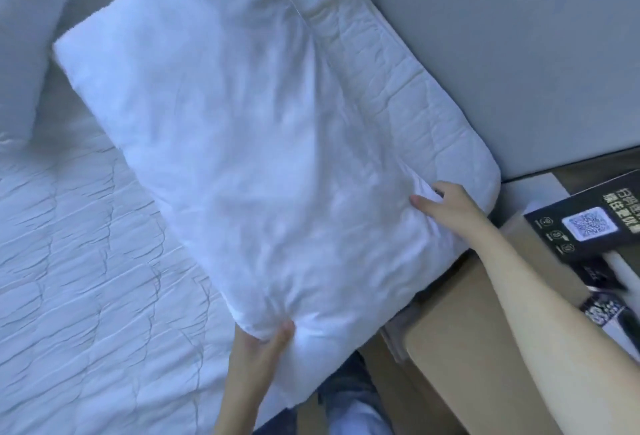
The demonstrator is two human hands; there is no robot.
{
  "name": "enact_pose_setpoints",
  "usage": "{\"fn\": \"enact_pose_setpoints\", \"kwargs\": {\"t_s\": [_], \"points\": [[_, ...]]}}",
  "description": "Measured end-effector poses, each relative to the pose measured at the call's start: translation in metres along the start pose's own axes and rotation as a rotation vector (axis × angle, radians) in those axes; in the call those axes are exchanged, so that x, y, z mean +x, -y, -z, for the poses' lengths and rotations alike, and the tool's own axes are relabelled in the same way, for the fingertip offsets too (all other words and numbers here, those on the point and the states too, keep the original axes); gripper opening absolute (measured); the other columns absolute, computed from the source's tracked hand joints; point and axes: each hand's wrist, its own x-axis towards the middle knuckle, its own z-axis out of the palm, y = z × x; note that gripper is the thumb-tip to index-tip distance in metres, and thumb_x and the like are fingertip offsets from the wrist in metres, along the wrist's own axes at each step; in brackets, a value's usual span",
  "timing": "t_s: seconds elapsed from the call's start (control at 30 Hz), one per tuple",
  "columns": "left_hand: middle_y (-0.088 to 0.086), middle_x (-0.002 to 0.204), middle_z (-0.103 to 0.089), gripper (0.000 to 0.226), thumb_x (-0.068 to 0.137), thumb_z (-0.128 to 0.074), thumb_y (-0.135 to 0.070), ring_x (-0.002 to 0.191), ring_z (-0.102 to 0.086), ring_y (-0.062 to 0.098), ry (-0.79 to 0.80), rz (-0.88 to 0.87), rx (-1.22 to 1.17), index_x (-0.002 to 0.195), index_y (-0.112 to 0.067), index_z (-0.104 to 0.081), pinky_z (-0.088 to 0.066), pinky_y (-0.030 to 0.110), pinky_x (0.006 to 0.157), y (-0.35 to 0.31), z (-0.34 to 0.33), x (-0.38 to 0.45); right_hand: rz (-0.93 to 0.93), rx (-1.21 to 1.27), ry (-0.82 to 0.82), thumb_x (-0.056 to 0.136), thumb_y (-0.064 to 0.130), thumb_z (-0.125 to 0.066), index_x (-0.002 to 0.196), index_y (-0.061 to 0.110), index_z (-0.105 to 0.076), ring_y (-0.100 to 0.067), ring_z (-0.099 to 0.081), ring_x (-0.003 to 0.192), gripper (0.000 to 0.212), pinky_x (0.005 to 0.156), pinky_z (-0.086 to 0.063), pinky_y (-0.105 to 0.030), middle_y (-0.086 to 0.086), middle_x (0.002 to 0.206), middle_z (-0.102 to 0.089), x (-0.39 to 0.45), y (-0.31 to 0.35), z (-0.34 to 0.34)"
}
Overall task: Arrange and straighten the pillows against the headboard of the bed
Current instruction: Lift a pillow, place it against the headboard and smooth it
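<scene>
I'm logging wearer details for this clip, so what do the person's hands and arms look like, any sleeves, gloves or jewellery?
Both hands are bare: no gloves. The left hand and right hand show no rings that can be made out. Both forearms are uncovered as far as the frame shows, with no sleeve, watch or bracelet in view. The nails look short and unpainted, though the picture is soft.

Crumpled white cloth pillow (263,144), quilted mattress (69,261) — seemingly matt wood nightstand (464,348)

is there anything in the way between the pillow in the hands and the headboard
Nothing visible. The left hand and right hand grip the big pillow; between it and the headboard lies only bare quilted mattress. A second pillow stands off to the side.
</scene>
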Motion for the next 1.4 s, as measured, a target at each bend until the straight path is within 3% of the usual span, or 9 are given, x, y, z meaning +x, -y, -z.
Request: {"fn": "enact_pose_setpoints", "kwargs": {"t_s": [0.17, 0.3, 0.4, 0.53, 0.63, 0.77, 0.87, 1.07, 1.4], "points": [[-0.004, 0.109, -0.073, 0.047, 0.085, -0.068, -0.058, 0.101, -0.069, 0.018, -0.091, 0.097, -0.271, 0.118, -0.026, -0.061, -0.055, 0.037, 0.079, -0.035, 0.015, 0.018, -0.143, 0.177, 0.145, 0.075, 0.061, -0.076, 0.123, 0.018, -0.063, -0.020, -0.068, 0.101, 0.065, 0.086, -0.053, -0.031, -0.002, 0.112, -0.072, -0.034, -0.032, -0.005], [0.006, 0.098, -0.078, 0.029, 0.091, -0.071, -0.037, 0.098, -0.073, 0.030, -0.149, 0.162, -0.343, 0.105, -0.012, -0.071, -0.058, 0.039, 0.077, -0.053, -0.011, 0.016, -0.077, 0.534, 0.272, 0.076, 0.028, -0.076, 0.116, 0.008, -0.068, -0.018, -0.076, 0.094, 0.046, 0.074, -0.061, -0.027, -0.006, 0.103, -0.079, -0.055, -0.042, 0.028], [0.005, 0.098, -0.077, 0.028, 0.089, -0.075, -0.033, 0.087, -0.073, 0.025, -0.092, 0.208, -0.361, 0.104, -0.010, -0.071, -0.058, 0.038, 0.078, -0.050, -0.032, 0.009, -0.070, 0.707, -0.087, 0.081, 0.016, -0.075, 0.105, 0.002, -0.069, -0.023, -0.073, 0.082, 0.028, 0.063, -0.059, -0.026, -0.010, 0.092, -0.076, -0.053, -0.056, 0.046], [0.011, 0.093, -0.056, 0.027, 0.082, -0.074, -0.003, 0.075, -0.052, 0.028, -0.317, 0.257, -0.193, 0.101, -0.006, -0.055, -0.047, 0.031, 0.059, -0.030, -0.037, 0.013, -0.207, 0.213, -0.578, 0.076, 0.016, -0.062, 0.105, 0.009, -0.066, -0.027, -0.059, 0.088, 0.031, 0.073, -0.048, -0.031, -0.009, 0.099, -0.063, -0.045, -0.079, 0.030], [0.019, 0.131, -0.046, 0.058, 0.079, -0.068, -0.001, 0.108, -0.053, 0.035, -0.628, -0.165, 0.021, 0.133, -0.011, -0.046, -0.051, 0.049, 0.093, -0.055, -0.028, 0.017, -0.030, 0.057, -0.635, 0.087, 0.022, -0.057, 0.129, 0.012, -0.056, -0.033, -0.054, 0.120, 0.043, 0.100, -0.044, -0.043, -0.013, 0.134, -0.055, -0.065, -0.050, -0.002], [0.016, 0.152, -0.037, 0.065, 0.084, -0.073, -0.022, 0.141, -0.036, 0.035, -0.351, -0.885, 0.667, 0.142, -0.015, -0.047, -0.031, 0.051, 0.112, -0.123, -0.047, 0.040, 0.297, -0.231, -0.567, 0.096, 0.035, -0.049, 0.149, 0.015, -0.038, -0.031, -0.032, 0.145, 0.058, 0.110, -0.029, -0.055, -0.010, 0.159, -0.032, -0.084, -0.005, -0.054], [0.013, 0.162, -0.030, 0.078, 0.086, -0.060, -0.058, 0.150, -0.026, 0.034, -0.070, -1.131, 1.148, 0.151, -0.023, -0.038, -0.027, 0.051, 0.115, -0.171, -0.065, 0.097, 0.408, -0.347, -0.512, 0.095, 0.045, -0.038, 0.154, 0.018, -0.030, -0.035, -0.020, 0.150, 0.065, 0.115, -0.020, -0.060, -0.009, 0.164, -0.023, -0.071, 0.020, -0.076], [-0.001, 0.170, -0.001, 0.086, 0.089, -0.024, -0.081, 0.156, 0.002, 0.020, 0.094, -1.052, 1.567, 0.160, -0.036, -0.005, -0.004, 0.044, 0.126, -0.197, -0.080, 0.181, 0.313, -0.478, -0.509, 0.100, 0.053, -0.028, 0.156, 0.023, -0.029, -0.032, -0.022, 0.152, 0.063, 0.119, -0.021, -0.054, -0.011, 0.164, -0.026, -0.016, -0.004, -0.091], [0.007, 0.169, -0.006, 0.087, 0.091, -0.023, -0.076, 0.156, -0.009, 0.027, 0.049, -1.008, 1.575, 0.160, -0.026, -0.007, -0.014, 0.051, 0.122, -0.178, -0.109, 0.216, 0.277, -0.490, -0.590, 0.102, 0.046, -0.035, 0.157, 0.015, -0.026, -0.031, -0.018, 0.153, 0.064, 0.120, -0.022, -0.053, -0.017, 0.165, -0.020, 0.025, -0.018, -0.101]]}}
